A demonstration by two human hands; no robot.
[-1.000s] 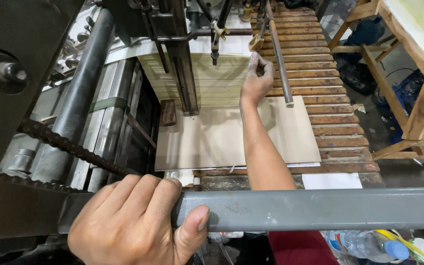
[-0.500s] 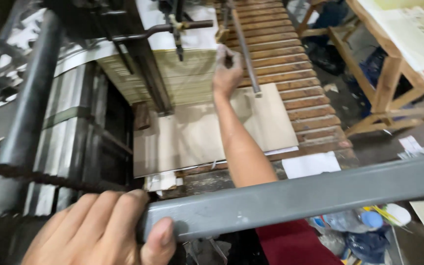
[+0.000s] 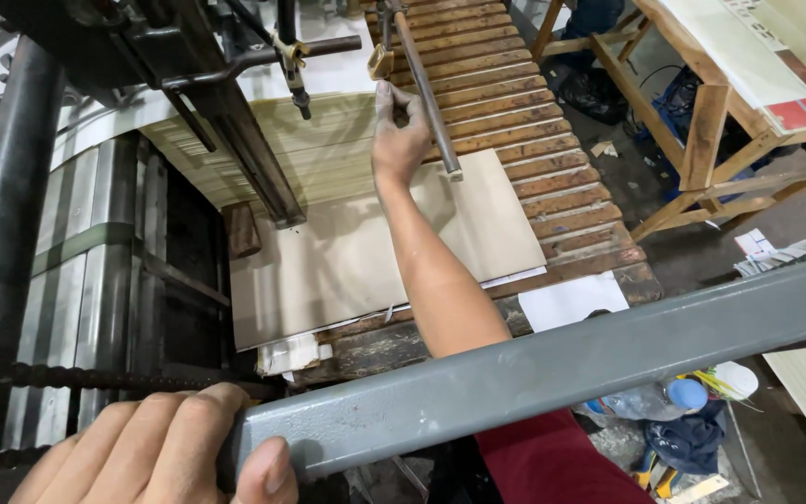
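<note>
A thin metal rod [image 3: 426, 93] slants over slatted wooden boards [image 3: 515, 112], the right hand [image 3: 398, 140] closed around it above a sheet of cardboard [image 3: 347, 252]. The left hand [image 3: 151, 448] wraps tightly round a grey steel bar [image 3: 552, 364] in the foreground. A firm hold near the rod's lower end, bar braced, probably steadies any adjustment best.

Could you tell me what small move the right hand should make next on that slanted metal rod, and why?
Probably a slight slide of the right hand down the metal rod to steady it. It grips the rod mid-length; the rod's free lower end hangs over the beige sheet on the wooden slat bed. The left hand braces on the grey bar.
</note>
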